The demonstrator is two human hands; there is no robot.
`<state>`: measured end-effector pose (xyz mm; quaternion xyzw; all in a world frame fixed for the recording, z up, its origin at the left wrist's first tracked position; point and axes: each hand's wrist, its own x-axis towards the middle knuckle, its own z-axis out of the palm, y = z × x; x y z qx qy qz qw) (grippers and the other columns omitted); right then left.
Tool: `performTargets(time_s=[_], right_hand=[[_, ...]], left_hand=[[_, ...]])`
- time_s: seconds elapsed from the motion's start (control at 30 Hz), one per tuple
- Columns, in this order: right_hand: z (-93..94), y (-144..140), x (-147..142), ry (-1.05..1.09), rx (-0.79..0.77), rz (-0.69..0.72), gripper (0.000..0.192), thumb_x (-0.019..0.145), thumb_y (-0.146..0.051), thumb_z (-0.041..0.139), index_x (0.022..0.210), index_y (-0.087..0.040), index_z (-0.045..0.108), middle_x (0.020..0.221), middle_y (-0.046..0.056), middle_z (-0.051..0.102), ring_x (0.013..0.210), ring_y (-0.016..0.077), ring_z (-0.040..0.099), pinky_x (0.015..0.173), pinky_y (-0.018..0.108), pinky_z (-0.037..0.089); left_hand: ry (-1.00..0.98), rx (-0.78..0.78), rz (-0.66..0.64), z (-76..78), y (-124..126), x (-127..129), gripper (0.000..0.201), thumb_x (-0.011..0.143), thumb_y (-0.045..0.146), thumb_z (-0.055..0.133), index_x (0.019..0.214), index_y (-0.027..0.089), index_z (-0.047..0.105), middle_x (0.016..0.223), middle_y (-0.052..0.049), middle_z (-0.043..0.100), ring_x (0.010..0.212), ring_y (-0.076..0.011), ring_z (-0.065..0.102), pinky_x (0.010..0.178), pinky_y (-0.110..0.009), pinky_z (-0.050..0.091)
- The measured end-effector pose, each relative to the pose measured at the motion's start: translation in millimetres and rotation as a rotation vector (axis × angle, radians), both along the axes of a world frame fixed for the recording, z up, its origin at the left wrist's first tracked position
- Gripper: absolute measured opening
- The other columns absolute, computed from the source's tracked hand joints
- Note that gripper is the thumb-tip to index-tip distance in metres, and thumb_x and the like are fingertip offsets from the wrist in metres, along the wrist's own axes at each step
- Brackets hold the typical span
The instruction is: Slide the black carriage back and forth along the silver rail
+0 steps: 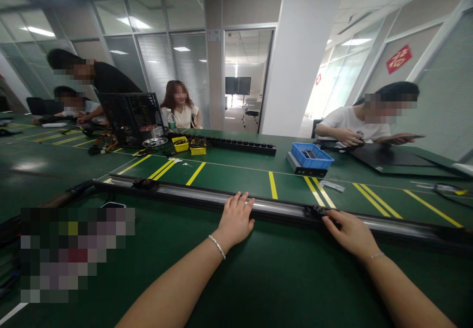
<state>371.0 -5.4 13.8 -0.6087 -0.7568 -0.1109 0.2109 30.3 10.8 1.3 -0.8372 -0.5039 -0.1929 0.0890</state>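
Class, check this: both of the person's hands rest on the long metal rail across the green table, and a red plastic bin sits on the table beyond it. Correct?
Not quite. In the head view the plastic bin is blue, not red. The rest holds: the left hand and right hand rest on the long metal rail across the green table.

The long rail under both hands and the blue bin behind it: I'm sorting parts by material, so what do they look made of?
Rail: likely metal, silvery with a long glossy highlight, dark edges. Blue bin: looks like moulded plastic, uniform matte colour. Left hand rests flat on the rail; right hand touches a black fitting.
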Motion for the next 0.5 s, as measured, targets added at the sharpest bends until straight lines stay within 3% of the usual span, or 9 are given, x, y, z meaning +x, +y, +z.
performTargets(time_s=[0.5], right_hand=[[-4.3, 1.7, 0.9, -0.042, 0.073, 0.067, 0.04, 0.085, -0.047, 0.04, 0.094, -0.019, 0.068, 0.082, 0.006, 0.068, 0.074, 0.0192, 0.063, 0.067, 0.031, 0.05]], left_hand=[[0.001, 0.002, 0.006, 0.2, -0.7, 0.6, 0.056, 0.082, 0.039, 0.052, 0.133, 0.023, 0.039, 0.143, -0.008, 0.035, 0.132, -0.0279, 0.026, 0.106, -0.046, 0.022]])
